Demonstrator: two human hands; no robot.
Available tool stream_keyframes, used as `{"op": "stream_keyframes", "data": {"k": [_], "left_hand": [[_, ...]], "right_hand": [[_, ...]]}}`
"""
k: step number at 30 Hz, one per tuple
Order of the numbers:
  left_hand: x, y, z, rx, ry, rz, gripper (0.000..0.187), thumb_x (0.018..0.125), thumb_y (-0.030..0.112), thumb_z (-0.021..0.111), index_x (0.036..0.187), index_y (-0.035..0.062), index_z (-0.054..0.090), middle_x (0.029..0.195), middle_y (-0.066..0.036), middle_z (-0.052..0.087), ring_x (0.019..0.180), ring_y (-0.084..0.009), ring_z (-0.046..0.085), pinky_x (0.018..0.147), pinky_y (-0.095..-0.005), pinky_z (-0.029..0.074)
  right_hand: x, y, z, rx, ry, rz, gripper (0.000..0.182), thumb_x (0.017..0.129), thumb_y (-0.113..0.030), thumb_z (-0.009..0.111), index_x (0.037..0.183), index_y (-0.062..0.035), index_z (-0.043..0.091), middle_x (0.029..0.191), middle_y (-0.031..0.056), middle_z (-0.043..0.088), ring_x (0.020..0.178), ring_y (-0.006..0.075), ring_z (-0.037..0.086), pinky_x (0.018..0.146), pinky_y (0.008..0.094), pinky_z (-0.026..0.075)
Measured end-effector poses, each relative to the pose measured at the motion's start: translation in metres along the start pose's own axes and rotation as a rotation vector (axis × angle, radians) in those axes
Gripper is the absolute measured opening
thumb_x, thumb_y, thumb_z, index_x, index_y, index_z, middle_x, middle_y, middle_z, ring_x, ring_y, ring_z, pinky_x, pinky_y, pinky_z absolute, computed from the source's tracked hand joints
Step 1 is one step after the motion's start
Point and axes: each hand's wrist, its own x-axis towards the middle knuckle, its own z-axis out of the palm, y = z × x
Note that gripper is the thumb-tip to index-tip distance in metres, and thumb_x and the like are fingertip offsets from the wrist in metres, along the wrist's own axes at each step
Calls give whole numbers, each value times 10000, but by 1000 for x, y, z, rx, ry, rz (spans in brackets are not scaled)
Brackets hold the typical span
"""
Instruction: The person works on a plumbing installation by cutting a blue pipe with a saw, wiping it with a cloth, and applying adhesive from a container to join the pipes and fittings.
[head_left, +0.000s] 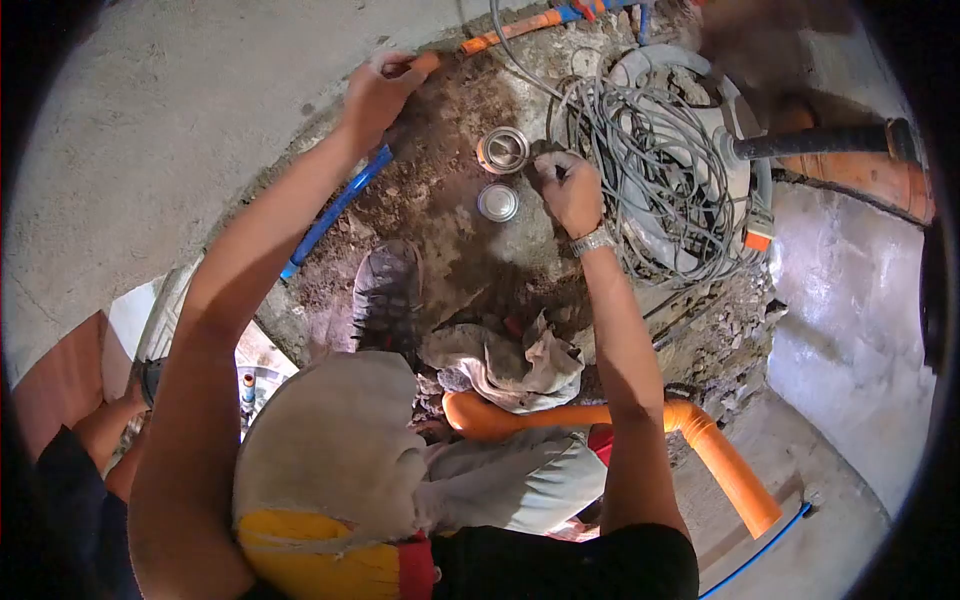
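Observation:
My left hand (pixel 378 97) is closed round a short orange pipe piece (pixel 425 64), only its end showing beyond the fingers. It is raised over the edge of the concrete, close to the end of an orange pipe (pixel 505 32). My right hand (pixel 572 192) has its fingers curled together, with a watch (pixel 594 240) on the wrist; what it holds, if anything, is hidden. Just left of that hand stands a small round tin (pixel 503 150), and below the tin is a silvery round lid or smaller can (pixel 497 203) on the dirt.
Coiled grey cable (pixel 650 170) lies at right over a pale round fitting. A blue pipe (pixel 338 212) runs under my left forearm. A bent orange pipe (pixel 720 460) and a crumpled cloth or sack (pixel 520 365) are near my knees. Another person's arm (pixel 108 430) shows at left.

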Motion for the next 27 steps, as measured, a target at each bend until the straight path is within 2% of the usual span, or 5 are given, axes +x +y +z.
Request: {"op": "stream_keyframes", "data": {"k": [8, 17, 23, 25, 27], "left_hand": [[27, 2, 19, 131, -66, 110, 540, 822, 440, 811, 1114, -2, 708, 939, -72, 717, 842, -134, 636, 734, -293, 498], [29, -2, 24, 45, -37, 71, 573, 802, 433, 825, 1148, 1, 676, 1003, -78, 707, 893, -146, 644, 783, -294, 511], [34, -10, 24, -32, -84, 115, 517, 823, 386, 819, 1138, 2, 679, 1004, -72, 711, 907, -131, 645, 816, -285, 512], [36, -11, 24, -5, -129, 121, 511, 860, 363, 789, 1200, 8, 650, 1056, -69, 691, 956, -132, 629, 854, -291, 495], [36, -8, 24, 25, -180, 125, 508, 898, 340, 760, 1261, 14, 620, 1109, -66, 671, 1005, -132, 613, 892, -297, 477]], "right_hand": [[3, 6, 1, -43, -41, 30, 134, 798, -101, 703, 915, -61, 755, 906, 188, 723, 854, 400, 679, 776, 444, 540], [6, 0, -8, -232, -163, 64, 253, 771, -102, 725, 1021, -122, 750, 976, 181, 712, 900, 408, 665, 813, 469, 532], [24, -19, -21, -255, -26, -171, 227, 838, -186, 713, 1031, -71, 743, 970, 211, 703, 913, 403, 662, 832, 462, 525], [46, -20, -24, -87, 162, -192, 243, 880, -240, 693, 989, -29, 745, 933, 236, 702, 894, 413, 665, 811, 449, 525], [79, -26, -21, 143, 239, -50, 283, 885, -268, 695, 910, 11, 736, 840, 204, 704, 730, 310, 656, 726, 399, 522]]}}
